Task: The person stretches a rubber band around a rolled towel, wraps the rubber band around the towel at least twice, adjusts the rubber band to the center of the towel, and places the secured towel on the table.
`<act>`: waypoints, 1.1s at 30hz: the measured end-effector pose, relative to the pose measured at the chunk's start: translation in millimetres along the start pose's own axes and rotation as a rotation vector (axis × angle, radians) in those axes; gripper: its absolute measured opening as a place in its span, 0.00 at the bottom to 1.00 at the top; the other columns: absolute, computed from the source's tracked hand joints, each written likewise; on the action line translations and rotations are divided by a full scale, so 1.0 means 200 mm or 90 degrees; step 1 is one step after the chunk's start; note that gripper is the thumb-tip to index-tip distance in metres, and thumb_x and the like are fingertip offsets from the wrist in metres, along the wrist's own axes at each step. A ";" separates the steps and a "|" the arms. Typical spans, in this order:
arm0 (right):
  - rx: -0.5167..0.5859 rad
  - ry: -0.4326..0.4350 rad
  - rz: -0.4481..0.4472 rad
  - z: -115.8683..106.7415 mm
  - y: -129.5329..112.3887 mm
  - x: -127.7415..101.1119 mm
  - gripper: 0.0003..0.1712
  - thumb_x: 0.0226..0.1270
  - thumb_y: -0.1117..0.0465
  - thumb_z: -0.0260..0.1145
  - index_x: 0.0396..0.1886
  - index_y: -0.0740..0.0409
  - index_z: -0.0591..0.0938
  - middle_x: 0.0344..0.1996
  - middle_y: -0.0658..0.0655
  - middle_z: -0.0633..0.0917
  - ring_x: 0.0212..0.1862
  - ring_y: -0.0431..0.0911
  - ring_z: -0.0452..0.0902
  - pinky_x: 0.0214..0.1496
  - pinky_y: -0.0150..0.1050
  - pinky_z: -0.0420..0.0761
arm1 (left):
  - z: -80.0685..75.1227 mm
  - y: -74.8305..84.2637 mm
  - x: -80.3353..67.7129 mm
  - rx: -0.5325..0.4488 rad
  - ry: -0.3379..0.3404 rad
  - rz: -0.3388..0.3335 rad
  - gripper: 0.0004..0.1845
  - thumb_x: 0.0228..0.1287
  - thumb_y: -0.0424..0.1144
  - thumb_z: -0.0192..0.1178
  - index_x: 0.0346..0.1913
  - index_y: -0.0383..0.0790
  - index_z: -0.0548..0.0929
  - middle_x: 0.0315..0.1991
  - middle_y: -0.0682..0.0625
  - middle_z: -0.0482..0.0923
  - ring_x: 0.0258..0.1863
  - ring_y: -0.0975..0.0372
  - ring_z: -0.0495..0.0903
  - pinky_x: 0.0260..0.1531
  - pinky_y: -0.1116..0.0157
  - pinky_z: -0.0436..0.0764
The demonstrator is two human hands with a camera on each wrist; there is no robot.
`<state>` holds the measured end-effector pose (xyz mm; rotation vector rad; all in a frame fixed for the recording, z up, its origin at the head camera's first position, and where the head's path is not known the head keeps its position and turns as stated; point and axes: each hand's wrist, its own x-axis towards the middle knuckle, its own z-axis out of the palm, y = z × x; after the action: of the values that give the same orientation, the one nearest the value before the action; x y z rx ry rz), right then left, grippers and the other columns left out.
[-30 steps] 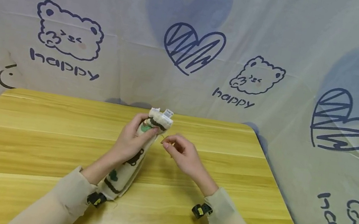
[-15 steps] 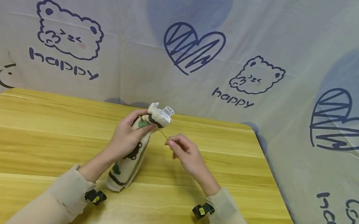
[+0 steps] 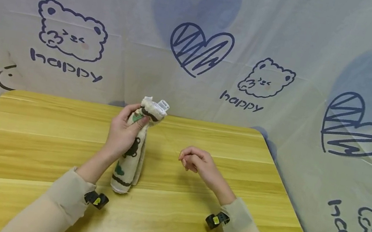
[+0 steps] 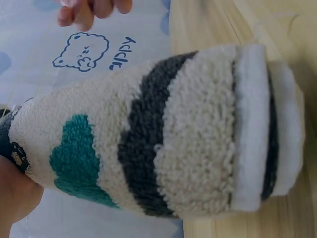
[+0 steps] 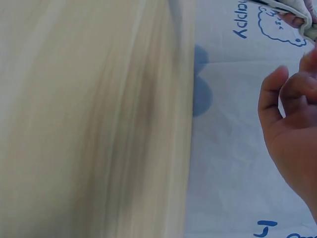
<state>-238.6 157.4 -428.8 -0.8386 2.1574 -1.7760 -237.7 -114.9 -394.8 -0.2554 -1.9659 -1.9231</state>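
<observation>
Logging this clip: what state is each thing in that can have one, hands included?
Fuzzy sock pair: bundled, held upright, toe end touching the table.
White tag: attached at the cuff end.
Left hand: grips the socks.
Right hand: fingers curled, apart from the socks; contents unclear.

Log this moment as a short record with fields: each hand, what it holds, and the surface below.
Left hand: grips the cream fuzzy socks with dark stripes and green patches near their top, holding them upright.
Socks: lower end rests on the yellow wooden table; a white tag shows at the top.
Right hand: fingers curled, apart from the socks, above the table; whether its grip holds anything cannot be told.
Backdrop: pale cloth printed with bears and hearts.
</observation>
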 end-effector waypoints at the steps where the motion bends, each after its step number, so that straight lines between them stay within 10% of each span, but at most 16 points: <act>1: 0.004 -0.003 0.005 0.00 -0.01 0.00 0.19 0.80 0.65 0.46 0.46 0.72 0.81 0.27 0.57 0.77 0.22 0.47 0.60 0.30 0.34 0.68 | 0.00 0.00 0.00 0.000 -0.004 0.002 0.21 0.73 0.31 0.65 0.65 0.29 0.76 0.59 0.37 0.78 0.47 0.64 0.79 0.45 0.74 0.81; 12: -0.104 -0.087 -0.021 0.03 -0.06 0.04 0.17 0.82 0.68 0.53 0.54 0.67 0.87 0.39 0.60 0.89 0.33 0.50 0.81 0.36 0.38 0.81 | 0.01 -0.01 0.00 0.021 -0.048 -0.007 0.21 0.75 0.32 0.63 0.65 0.30 0.75 0.58 0.37 0.78 0.46 0.62 0.79 0.43 0.73 0.81; 21: 0.055 -0.008 0.024 0.06 -0.08 0.06 0.16 0.83 0.60 0.51 0.47 0.68 0.80 0.27 0.55 0.79 0.24 0.41 0.67 0.30 0.33 0.74 | 0.03 -0.02 -0.01 0.004 -0.056 -0.005 0.21 0.74 0.30 0.62 0.66 0.31 0.73 0.61 0.38 0.76 0.49 0.61 0.78 0.45 0.72 0.80; 33: 0.101 0.008 0.207 0.07 -0.07 0.11 0.14 0.85 0.60 0.50 0.53 0.68 0.74 0.15 0.46 0.62 0.17 0.39 0.55 0.41 0.41 0.86 | 0.04 0.02 -0.02 -0.005 -0.090 0.068 0.19 0.70 0.25 0.64 0.62 0.30 0.77 0.62 0.37 0.78 0.54 0.65 0.79 0.49 0.72 0.80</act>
<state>-244.6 131.6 -414.3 -0.4119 1.9904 -1.7558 -234.4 -106.1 -392.3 -0.5017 -1.9899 -1.8902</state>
